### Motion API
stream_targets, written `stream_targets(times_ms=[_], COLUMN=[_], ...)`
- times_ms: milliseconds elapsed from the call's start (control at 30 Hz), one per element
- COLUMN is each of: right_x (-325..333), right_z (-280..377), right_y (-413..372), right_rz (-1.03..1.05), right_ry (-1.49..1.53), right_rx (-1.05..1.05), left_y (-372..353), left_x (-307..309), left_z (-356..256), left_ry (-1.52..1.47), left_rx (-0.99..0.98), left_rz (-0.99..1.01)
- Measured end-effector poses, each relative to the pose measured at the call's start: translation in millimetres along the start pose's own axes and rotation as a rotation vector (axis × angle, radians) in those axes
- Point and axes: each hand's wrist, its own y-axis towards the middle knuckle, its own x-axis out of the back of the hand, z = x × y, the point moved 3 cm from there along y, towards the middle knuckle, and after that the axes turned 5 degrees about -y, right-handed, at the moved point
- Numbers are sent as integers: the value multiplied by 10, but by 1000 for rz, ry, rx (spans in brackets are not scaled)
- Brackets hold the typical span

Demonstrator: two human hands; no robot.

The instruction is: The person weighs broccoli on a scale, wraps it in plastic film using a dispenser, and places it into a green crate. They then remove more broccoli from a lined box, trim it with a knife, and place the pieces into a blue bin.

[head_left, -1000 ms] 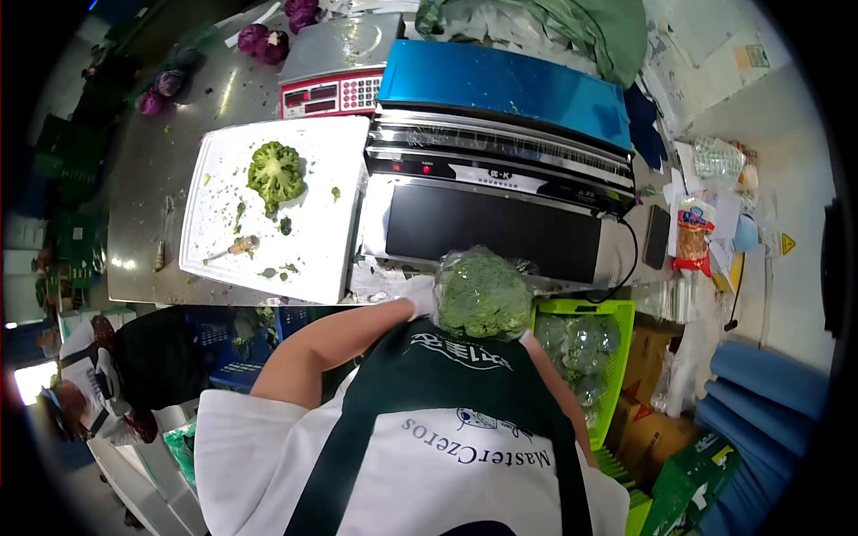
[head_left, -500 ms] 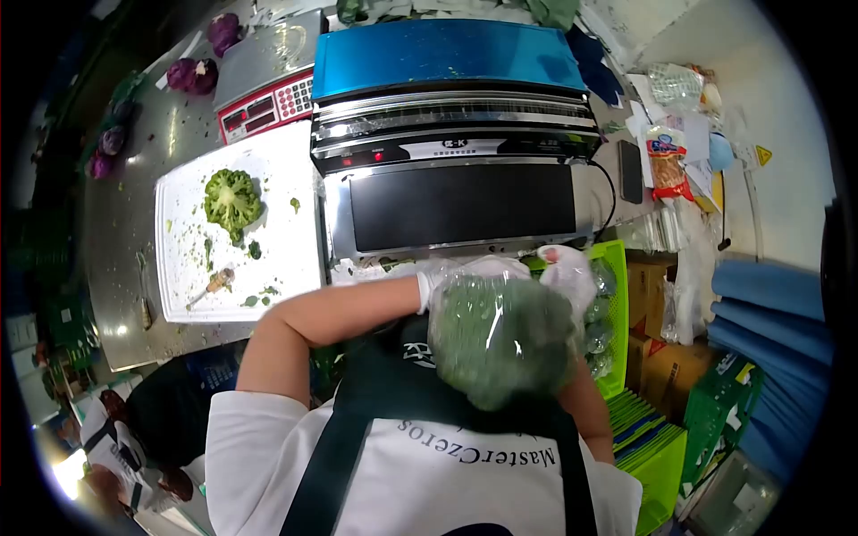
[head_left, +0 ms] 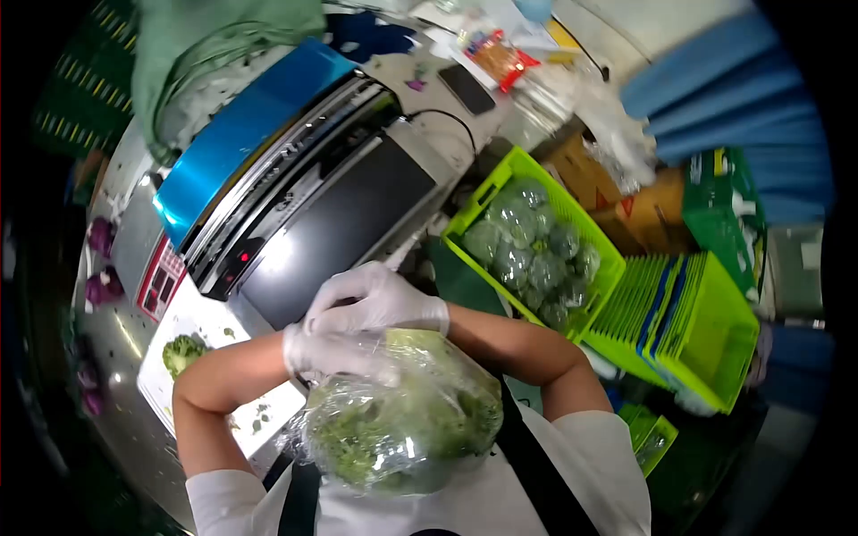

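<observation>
A head of broccoli (head_left: 402, 429) in clear plastic film is close against my chest, its stem side showing pale green at the top. My left hand (head_left: 344, 355), in a white glove, is closed on the wrapped broccoli, and some film overlies its fingers. Just beyond it, my gloved right hand (head_left: 380, 299) reaches across with bent fingers by the left wrist. Whatever those fingers pinch is hidden. Loose film (head_left: 299, 433) bunches at the broccoli's left side. The wrapping machine (head_left: 335, 219), with its black plate and blue cover, stands in front of my hands.
To the right, a lime-green crate (head_left: 603, 237) holds several wrapped broccoli heads (head_left: 527, 255). Stacked green crates (head_left: 715, 339) stand beyond it. On the left are a white cutting board (head_left: 281, 411), unwrapped broccoli (head_left: 181, 355), a scale (head_left: 161, 281) and purple cabbages (head_left: 103, 286). A phone (head_left: 466, 89) lies behind.
My view has turned rightward, bringing the crate fully into sight. The wrapped broccoli has been turned and now shows its stem side. My right hand has crossed over beside my left.
</observation>
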Motion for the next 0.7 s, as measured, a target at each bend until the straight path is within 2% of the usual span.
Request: stream_targets(times_ms=[33,67,100,133,200,267,300,333,400,467,533,567,633,700], right_x=[-26,-46,-66,-81,-96,50,107,178,374,593,1017,1202,1597,1983], right_z=[-18,-42,-89,-125,-193,-139,-210,-302,-512,-561,-556,-570,-770,-1147], right_y=[-42,-85,-135,-179,-341,-467,-512,-551,-722,-1193,-1917,-2213,-2686,-3091], right_rz=[-9,-13,49,88,192,189,184,179,132,-32,-198,-268,-385,-465], right_ry=[153,309,411,510,887,740,693,645,529,479,440,416,512,745], right_rx=[-104,-203,-214,-200,-298,-256,-243,-233,-140,-54,30,72,22,-176], left_y=[-25,-96,-168,-273,-417,-439,-321,-87,328,792,1503,1781,2300,2885], left_x=[35,124,213,356,515,435,255,67,-200,-356,-189,-195,-54,148], left_z=[16,90,165,228,-44,-315,-512,-650,-949,-1109,-1086,-1101,-975,-800], left_ry=[56,95,134,152,461,250,156,46,339,693,313,114,-7,-69], left_rx=[118,124,130,25,324,-103,-393,-581,-488,-492,-258,-219,-151,-84], left_rz=[-37,-52,-67,-61,-160,-527,-540,-544,-250,-11,42,4,-73,-160])
